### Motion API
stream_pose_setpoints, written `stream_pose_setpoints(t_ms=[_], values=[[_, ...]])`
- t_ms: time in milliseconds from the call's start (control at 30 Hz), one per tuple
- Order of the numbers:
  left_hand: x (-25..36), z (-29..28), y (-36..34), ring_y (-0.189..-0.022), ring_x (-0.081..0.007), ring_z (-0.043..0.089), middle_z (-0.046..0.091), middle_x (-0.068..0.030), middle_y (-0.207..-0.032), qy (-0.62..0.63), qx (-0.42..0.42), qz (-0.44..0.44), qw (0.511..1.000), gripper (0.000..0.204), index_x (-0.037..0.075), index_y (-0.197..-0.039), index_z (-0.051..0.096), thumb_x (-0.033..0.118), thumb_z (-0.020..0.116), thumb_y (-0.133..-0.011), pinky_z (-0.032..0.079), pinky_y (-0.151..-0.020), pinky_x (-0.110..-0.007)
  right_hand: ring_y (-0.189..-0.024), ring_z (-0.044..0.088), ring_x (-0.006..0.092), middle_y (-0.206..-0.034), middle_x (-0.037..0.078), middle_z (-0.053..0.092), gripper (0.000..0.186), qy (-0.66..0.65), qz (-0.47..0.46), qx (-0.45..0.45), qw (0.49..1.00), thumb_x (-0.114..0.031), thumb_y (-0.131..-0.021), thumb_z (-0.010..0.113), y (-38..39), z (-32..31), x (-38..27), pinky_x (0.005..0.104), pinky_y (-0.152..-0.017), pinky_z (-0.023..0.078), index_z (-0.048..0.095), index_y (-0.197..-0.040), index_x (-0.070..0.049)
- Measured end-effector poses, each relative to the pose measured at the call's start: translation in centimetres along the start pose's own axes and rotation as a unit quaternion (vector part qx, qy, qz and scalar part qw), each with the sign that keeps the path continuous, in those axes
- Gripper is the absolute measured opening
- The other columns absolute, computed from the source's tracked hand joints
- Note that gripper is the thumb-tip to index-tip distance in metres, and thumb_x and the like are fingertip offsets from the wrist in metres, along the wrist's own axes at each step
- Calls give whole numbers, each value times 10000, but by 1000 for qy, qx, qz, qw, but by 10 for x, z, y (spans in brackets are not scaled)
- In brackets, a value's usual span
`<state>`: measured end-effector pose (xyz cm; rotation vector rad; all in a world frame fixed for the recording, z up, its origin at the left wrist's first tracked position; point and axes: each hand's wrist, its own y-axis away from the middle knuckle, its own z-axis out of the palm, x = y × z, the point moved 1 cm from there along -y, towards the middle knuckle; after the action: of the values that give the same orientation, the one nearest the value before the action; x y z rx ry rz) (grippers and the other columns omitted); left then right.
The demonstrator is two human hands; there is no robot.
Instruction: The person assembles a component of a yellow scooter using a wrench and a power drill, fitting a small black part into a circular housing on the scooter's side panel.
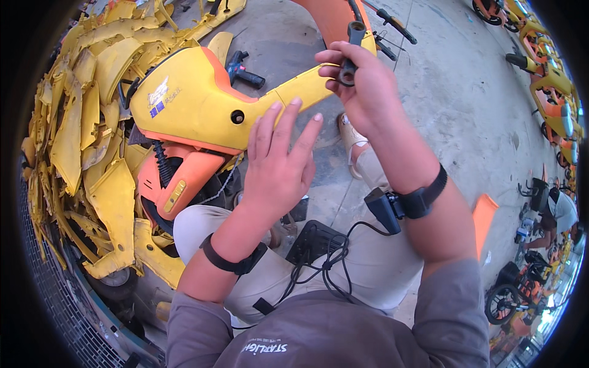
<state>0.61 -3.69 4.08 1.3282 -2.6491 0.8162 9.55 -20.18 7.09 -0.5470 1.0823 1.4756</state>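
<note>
My right hand [371, 92] is closed around a black wrench-like tool [356, 34] with ringed ends, held upright above the long yellow arm of a scooter body. My left hand [276, 165] has its fingers apart and hovers at or rests on the yellow body panel [196, 104] with orange trim; I cannot tell if it touches. The panel has a dark round hole. Below it is an orange lower section [184, 181] with a black spring. A cordless power tool [244, 72] lies on the floor behind the panel.
A heap of yellow panels [92, 116] fills the left. Rows of yellow and orange scooters [546, 92] line the right. Another person [558, 214] bends among scooters at the right. An orange piece [481, 221] is beside my right arm; cables and a black pad [310, 242] are at my lap.
</note>
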Motion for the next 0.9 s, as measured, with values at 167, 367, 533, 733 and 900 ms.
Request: stream_pose_setpoints(t_ms=[167,367,533,733,900], values=[[2,3,7,-1390,-459,262,306,-225,-1523,-78,17,9,997,666,133,-1397,498,105,684,-758,239,-1121,-553,-798,636,155,-932,87,684,168,33,20,-9,999,-190,-948,525,6,-4,-5,305,-729,459,548,-1031,-46],[6,13,4,-1407,-433,268,314,-159,-1542,-75,25,-38,996,651,235,-1420,489,130,633,-794,190,-1136,-585,-786,635,139,-897,74,685,167,34,54,-35,997,-204,-931,562,11,-6,-8,290,-707,459,567,-1000,-52],[3,12,0,-1386,-474,240,274,-242,-1530,-105,9,-28,994,725,141,-1430,446,116,695,-750,233,-1096,-601,-725,634,135,-841,68,683,185,47,57,-84,994,-222,-927,564,13,-9,-10,282,-659,454,575,-982,-45],[-1,10,1,-1391,-474,235,264,-251,-1532,-108,6,-30,994,750,117,-1437,420,99,700,-742,231,-1104,-584,-663,621,126,-803,61,681,207,84,57,-121,987,-235,-932,546,22,-5,-13,260,-628,440,579,-965,-34],[-2,5,0,-1397,-474,230,256,-268,-1531,-93,23,-25,995,731,89,-1427,416,98,698,-753,226,-1113,-567,-656,611,113,-802,60,684,205,108,51,-131,984,-238,-930,551,24,-3,-16,250,-626,434,581,-959,-37]])
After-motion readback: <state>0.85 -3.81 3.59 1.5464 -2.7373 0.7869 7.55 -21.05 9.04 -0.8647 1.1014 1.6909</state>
